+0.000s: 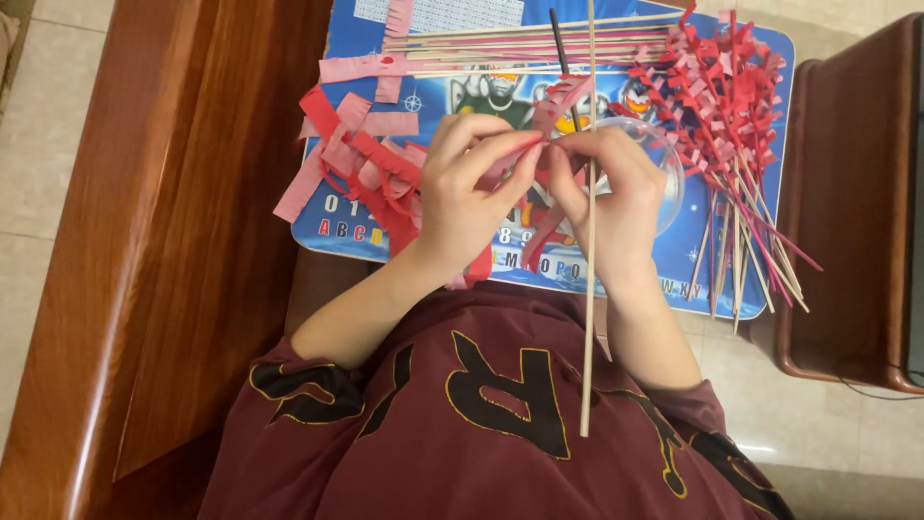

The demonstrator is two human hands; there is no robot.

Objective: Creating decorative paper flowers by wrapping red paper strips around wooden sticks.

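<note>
One head-worn camera looks steeply down, close over the blue board (346, 241) on the person's lap.

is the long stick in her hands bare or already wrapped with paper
Mostly bare. The wooden stick shows plain wood below and above the hands; the left hand and right hand pinch a fringed pink paper strip against it.

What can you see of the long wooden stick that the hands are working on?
The stick is thin, pale and straight, wood by its look. It runs nearly upright in the picture, from above the blue mat down over the maroon shirt. The right hand grips it mid-length; the left hand pinches a fringed pink paper strip beside it.
</note>
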